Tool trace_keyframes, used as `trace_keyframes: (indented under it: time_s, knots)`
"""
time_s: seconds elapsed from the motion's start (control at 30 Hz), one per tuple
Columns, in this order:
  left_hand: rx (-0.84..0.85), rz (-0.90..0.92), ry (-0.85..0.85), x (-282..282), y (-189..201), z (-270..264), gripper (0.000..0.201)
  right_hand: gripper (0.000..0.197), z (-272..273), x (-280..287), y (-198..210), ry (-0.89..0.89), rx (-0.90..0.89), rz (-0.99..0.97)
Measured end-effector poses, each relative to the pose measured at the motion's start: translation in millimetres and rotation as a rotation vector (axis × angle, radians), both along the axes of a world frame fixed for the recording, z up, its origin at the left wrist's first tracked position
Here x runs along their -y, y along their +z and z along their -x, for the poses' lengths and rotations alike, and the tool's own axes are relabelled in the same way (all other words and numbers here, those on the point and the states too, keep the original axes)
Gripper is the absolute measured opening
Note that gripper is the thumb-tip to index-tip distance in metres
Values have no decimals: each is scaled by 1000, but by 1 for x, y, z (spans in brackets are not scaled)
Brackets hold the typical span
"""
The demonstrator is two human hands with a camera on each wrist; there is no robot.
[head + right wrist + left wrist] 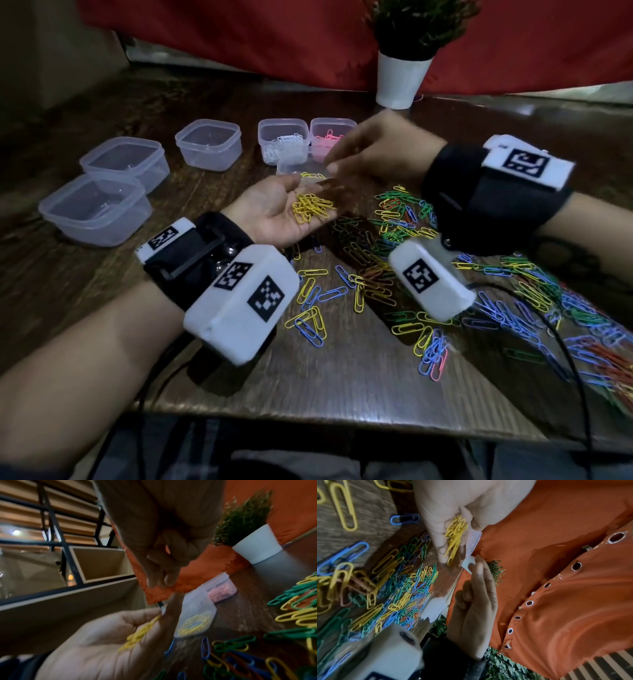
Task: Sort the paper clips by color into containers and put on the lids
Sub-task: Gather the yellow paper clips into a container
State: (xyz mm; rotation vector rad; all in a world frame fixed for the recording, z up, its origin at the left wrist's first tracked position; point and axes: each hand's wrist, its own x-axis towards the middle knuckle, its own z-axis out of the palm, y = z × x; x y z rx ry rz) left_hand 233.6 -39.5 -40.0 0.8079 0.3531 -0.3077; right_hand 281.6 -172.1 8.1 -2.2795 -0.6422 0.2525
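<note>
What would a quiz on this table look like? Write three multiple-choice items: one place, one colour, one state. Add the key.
1. The loose bunch of yellow paper clips lies:
A) on the left hand, in its palm
B) in the plant pot
C) in a lidded tub

2. The clips in the rightmost container are:
A) green
B) pink
C) blue

3. The white-clip container is:
A) lidded
B) tipped over
C) upright, lid off

Key: 1A, the clips rest on the upturned palm; 2B, pink shows through its clear wall; 3C, its open mouth faces up.
</note>
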Motion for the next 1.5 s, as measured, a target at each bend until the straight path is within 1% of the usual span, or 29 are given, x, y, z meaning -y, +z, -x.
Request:
trace_keyframes:
  time_s: [0.03, 0.07, 0.1, 0.13, 0.2, 0.23, 0.33, 0.37, 0.43, 0.53, 0.6, 0.67, 0.73, 0.8, 0.83, 0.87, 0.93, 0.97, 1.0, 1.07, 1.1, 1.13, 1.2, 1.23, 1.3, 1.37, 1.4, 1.47, 1.5]
  knots:
    - [-1, -7, -5, 0, 1, 1, 43, 14, -3, 6, 2, -43, 11, -66]
    - [0, -2, -9, 1, 1, 1, 43, 11, -4, 12, 3, -68, 15, -114]
    - [-4, 18, 4, 0, 2, 1, 43, 8, -5, 17, 2, -78, 20, -130]
    - [-17, 52, 38, -2, 4, -1, 44, 13, -5, 20, 0, -78, 36, -109]
    - [-55, 151, 121, -13, 9, -6, 43, 22, -1, 20, -8, -19, 52, 18]
    - [-59, 193, 134, -20, 12, -8, 41, 21, 5, 17, -12, 40, 59, 115]
    - [-7, 223, 101, -36, 23, -5, 26, 7, 24, -1, -20, 234, 130, 388]
    - [8, 224, 94, -39, 25, -4, 25, 11, 29, -8, -22, 272, 156, 445]
    - [14, 193, 69, -42, 24, -5, 33, 20, 32, -18, -24, 308, 155, 477]
    - [12, 129, 31, -41, 20, -8, 45, 25, 35, -32, -28, 296, 168, 474]
    - [8, 106, 14, -38, 19, -9, 47, 31, 37, -37, -30, 266, 147, 486]
    - [21, 54, -12, -37, 20, -8, 41, 35, 40, -42, -28, 257, 125, 556]
    - [57, -75, -83, -39, 25, -4, 29, 27, 39, -45, -28, 299, 82, 595]
    - [113, -267, -183, -41, 31, 1, 14, 12, 38, -46, -26, 298, -85, 538]
    - [138, -367, -223, -40, 34, 3, 13, 9, 36, -45, -26, 289, -140, 515]
    - [155, -483, -249, -40, 36, 3, 16, 13, 35, -44, -26, 276, -163, 509]
    - [184, -798, -285, -37, 38, 2, 28, 29, 31, -40, -27, 222, -185, 485]
    - [208, -982, -310, -37, 38, 2, 31, 32, 29, -37, -26, 195, -209, 453]
    - [252, -1185, -346, -37, 38, 4, 33, 32, 28, -33, -24, 176, -235, 409]
    - [368, -1589, -441, -40, 35, 8, 32, 25, 26, -22, -20, 146, -276, 344]
    - [402, -1744, -500, -42, 33, 10, 28, 21, 26, -16, -19, 144, -286, 330]
    - [413, -1856, -560, -42, 30, 14, 22, 17, 26, -11, -19, 158, -291, 326]
    - [440, -2006, -671, -40, 25, 19, 16, 8, 33, -7, -22, 206, -234, 364]
    - [461, -2058, -707, -38, 23, 20, 17, 13, 37, -5, -25, 230, -165, 392]
    - [517, -2111, -724, -36, 20, 20, 20, 28, 46, -4, -30, 293, 1, 487]
    - [559, -2128, -739, -36, 20, 17, 16, 31, 56, -7, -30, 372, 182, 607]
    - [568, -2124, -758, -35, 21, 16, 13, 31, 59, -9, -30, 397, 231, 645]
    - [547, -2090, -822, -35, 22, 14, 13, 29, 58, -16, -31, 399, 254, 695]
    - [527, -2065, -857, -36, 22, 13, 13, 27, 56, -19, -32, 400, 228, 702]
